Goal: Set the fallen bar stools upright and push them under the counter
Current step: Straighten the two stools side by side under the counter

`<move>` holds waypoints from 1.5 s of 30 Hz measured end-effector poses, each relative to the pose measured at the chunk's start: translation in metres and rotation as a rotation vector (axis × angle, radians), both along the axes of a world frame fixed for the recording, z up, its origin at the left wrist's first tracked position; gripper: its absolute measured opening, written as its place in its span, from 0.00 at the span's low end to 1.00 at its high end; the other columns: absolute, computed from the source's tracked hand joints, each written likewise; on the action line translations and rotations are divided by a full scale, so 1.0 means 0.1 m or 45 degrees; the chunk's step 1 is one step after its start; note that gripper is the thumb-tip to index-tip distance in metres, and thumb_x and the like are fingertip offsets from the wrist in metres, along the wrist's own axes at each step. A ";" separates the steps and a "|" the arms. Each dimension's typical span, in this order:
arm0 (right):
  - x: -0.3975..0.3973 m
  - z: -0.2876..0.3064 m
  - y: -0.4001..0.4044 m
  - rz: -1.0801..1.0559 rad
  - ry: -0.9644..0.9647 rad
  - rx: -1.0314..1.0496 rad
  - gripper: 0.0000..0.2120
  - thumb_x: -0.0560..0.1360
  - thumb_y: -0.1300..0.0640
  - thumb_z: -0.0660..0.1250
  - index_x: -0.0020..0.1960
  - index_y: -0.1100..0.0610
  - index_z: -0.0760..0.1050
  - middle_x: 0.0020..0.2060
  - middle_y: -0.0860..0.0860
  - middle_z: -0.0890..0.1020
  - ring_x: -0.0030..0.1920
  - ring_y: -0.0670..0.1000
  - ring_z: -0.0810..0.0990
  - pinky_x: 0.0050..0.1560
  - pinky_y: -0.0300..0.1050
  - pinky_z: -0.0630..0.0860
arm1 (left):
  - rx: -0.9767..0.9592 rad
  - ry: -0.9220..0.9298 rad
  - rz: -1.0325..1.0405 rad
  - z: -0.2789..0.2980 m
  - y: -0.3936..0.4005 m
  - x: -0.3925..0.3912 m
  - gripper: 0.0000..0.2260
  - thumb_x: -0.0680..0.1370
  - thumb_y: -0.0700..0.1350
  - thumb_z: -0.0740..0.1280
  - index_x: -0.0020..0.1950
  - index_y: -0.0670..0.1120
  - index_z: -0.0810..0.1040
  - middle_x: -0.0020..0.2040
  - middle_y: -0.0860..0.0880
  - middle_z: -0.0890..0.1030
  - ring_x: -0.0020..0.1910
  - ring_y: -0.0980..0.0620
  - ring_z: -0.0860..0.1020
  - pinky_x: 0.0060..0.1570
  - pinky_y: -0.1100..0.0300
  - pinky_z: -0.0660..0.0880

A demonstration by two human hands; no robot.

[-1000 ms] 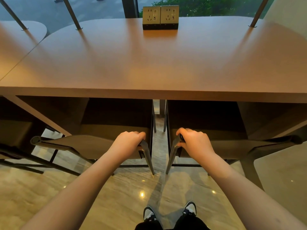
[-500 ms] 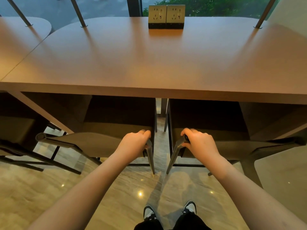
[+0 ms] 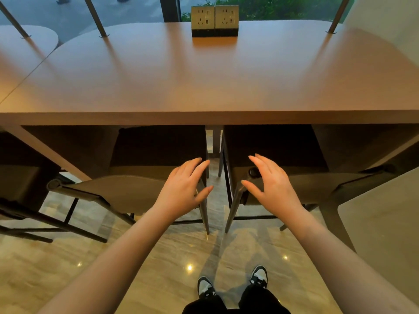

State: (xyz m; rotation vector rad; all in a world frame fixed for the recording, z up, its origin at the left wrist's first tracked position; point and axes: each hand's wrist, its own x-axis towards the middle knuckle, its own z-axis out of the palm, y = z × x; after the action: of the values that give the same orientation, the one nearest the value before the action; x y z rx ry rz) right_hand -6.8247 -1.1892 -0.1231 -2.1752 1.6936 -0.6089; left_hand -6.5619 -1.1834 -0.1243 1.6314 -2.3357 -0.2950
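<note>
Head view: nearest, both arms are reaching forward, left hand (image 3: 181,191) and right hand (image 3: 273,186) spreading open over two upright stools (image 3: 127,191), already tucked under the desk (image 3: 204,118). Letting go gently should be keeping them aligned.

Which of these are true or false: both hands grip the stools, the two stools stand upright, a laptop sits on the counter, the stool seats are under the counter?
1. Both hands grip the stools. False: the left hand and right hand are open, fingers spread.
2. The left stool and right stool stand upright. True.
3. A laptop sits on the counter. False: only a socket box stands there.
4. The seats reach under the counter. True.
</note>
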 end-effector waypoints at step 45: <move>0.23 1.13 1.29 0.203 -1.014 -0.286 0.43 0.72 0.22 0.49 0.79 0.45 0.52 0.78 0.41 0.59 0.77 0.43 0.60 0.74 0.48 0.60 | -0.576 0.839 0.182 1.45 1.65 -0.08 0.40 0.77 0.74 0.47 0.82 0.52 0.53 0.82 0.55 0.56 0.80 0.52 0.57 0.77 0.51 0.59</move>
State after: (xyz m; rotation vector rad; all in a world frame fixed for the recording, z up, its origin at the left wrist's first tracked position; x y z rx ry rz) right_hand -6.8022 -1.0603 -0.0096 -1.7857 1.0508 -1.4302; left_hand -6.5697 -1.0185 0.0204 1.2277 -1.6349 -0.2094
